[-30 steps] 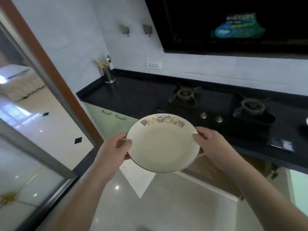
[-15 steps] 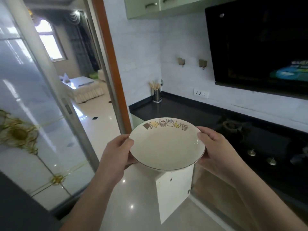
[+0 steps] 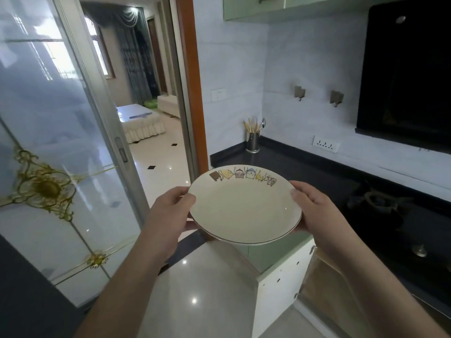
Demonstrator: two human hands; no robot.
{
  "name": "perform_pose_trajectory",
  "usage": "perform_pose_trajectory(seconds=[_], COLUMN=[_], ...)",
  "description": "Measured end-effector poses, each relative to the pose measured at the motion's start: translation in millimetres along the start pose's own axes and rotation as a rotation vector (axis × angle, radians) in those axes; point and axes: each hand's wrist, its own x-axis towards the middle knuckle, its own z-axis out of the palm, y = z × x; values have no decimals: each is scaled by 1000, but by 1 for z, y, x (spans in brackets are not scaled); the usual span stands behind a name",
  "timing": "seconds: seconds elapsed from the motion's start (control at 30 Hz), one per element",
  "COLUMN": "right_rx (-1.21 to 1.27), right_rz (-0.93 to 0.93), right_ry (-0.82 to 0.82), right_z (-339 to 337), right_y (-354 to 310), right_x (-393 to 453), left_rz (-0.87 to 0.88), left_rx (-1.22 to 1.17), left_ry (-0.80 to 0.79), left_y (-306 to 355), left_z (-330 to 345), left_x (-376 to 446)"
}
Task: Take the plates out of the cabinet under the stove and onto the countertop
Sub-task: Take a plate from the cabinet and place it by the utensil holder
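Holding the plate (image 3: pixel 244 206) level by its rim, left hand (image 3: pixel 170 211) at nine o'clock, right hand (image 3: pixel 314 211) at three, both grips curled on it; the table (image 3: pixel 305 164) lies at twelve, seemingly just beyond.

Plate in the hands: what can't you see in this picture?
- Underside of the plate: head view, faces away.
- Fingers of left hand and right hand: under the plate.
- Cabinet inside: blurred, cut by arm.
- Stove: dark, cut off by the right edge.
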Motion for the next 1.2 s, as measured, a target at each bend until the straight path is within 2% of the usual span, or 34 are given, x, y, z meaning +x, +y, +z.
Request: perform_pose_trajectory(seconds=[0.33, 0.67, 0.87, 1.2], right_rx=[-71, -71, -84, -98], right_rz=[5, 49, 76, 187], right_ry=[6, -34, 73, 286], right_z=[7, 55, 96, 150], right_y=[28, 48, 66, 89], right_x=[120, 229, 286, 343], left_rz=[-55, -70, -50, 15], left_rx=[109, 107, 123, 215], left_ry=[-18, -27, -88, -340], left_y=[-8, -18, -37, -53], left_z=[38, 28, 20, 14], left_x=[117, 234, 324, 452])
